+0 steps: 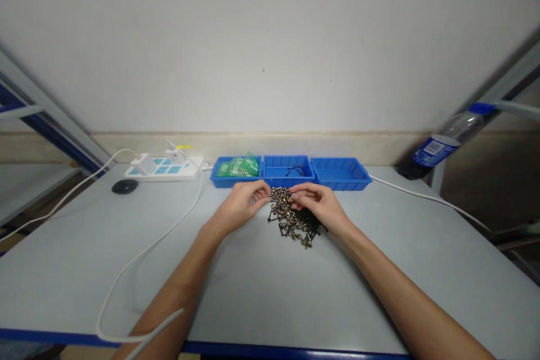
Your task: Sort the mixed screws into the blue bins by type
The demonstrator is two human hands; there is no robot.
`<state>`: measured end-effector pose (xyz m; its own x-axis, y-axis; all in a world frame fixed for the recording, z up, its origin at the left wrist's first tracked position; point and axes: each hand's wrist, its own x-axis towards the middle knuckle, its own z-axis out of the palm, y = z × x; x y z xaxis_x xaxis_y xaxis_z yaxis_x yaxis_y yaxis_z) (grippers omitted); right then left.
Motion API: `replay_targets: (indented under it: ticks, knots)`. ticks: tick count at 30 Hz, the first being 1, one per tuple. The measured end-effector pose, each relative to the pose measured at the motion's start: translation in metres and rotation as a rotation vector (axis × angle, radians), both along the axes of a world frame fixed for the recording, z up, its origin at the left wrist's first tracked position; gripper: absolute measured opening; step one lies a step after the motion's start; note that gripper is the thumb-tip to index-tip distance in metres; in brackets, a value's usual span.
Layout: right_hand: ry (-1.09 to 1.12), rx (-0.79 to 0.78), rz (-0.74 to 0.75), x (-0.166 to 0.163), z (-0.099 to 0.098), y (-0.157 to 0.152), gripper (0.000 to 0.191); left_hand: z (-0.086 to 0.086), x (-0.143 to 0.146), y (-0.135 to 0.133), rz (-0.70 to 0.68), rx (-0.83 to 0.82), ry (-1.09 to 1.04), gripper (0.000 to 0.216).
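Observation:
A loose pile of small screws point(295, 222), some brassy and some black, lies on the grey table in front of the blue bins. At the pile's left edge is my left hand point(247, 199), thumb and forefinger closed in a pinch. My right hand point(318, 202) reaches over the pile's right side, its thumb and fingers also brought together. Whatever is between the fingertips of either hand is too small to make out against the pile. Just behind, the middle blue bin point(276, 174) holds a few black screws point(295, 170).
The left blue bin point(217, 179) holds green plastic packets point(240, 165); the right blue bin point(340, 171) stands beside the middle one. A white power strip point(179, 174), a black disc point(125, 186) and a white cable point(145, 253) lie left. A bottle point(439, 149) leans at right.

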<state>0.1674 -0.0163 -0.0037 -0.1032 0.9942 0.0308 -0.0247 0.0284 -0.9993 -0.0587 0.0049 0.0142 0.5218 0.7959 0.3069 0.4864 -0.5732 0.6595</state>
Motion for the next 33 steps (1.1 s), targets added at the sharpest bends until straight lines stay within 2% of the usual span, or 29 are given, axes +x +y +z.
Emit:
replay_targets:
  ticks: [3,6,11,15,18,21,28,33]
  knots:
    - [0.008,-0.004,0.091,-0.003,0.005,-0.005,0.033,0.005,0.007,-0.005,0.011,0.048,-0.127,0.006]
    - [0.069,-0.039,0.160,-0.005,0.008,-0.009,0.035,0.008,0.012,-0.009,0.007,0.085,-0.164,0.006]
    - [0.137,-0.070,0.158,-0.006,0.004,-0.008,0.028,0.007,0.016,-0.012,-0.023,0.058,-0.180,0.007]
    - [0.170,-0.055,0.037,-0.004,-0.002,-0.004,0.027,-0.003,0.009,-0.004,-0.026,0.082,0.023,0.009]
    - [0.293,0.006,-0.082,-0.003,0.000,-0.001,0.045,-0.012,0.002,0.003,0.015,0.135,0.234,0.009]
    - [0.376,0.032,-0.116,-0.001,0.005,-0.001,0.061,-0.017,-0.001,0.006,0.036,0.106,0.361,0.008]
    - [0.319,-0.031,-0.086,0.001,0.008,-0.003,0.047,-0.014,0.000,0.004,0.049,0.123,0.397,0.013]
    - [0.305,-0.049,-0.068,0.000,0.008,-0.003,0.044,-0.020,-0.001,0.005,0.071,0.194,0.361,0.011]
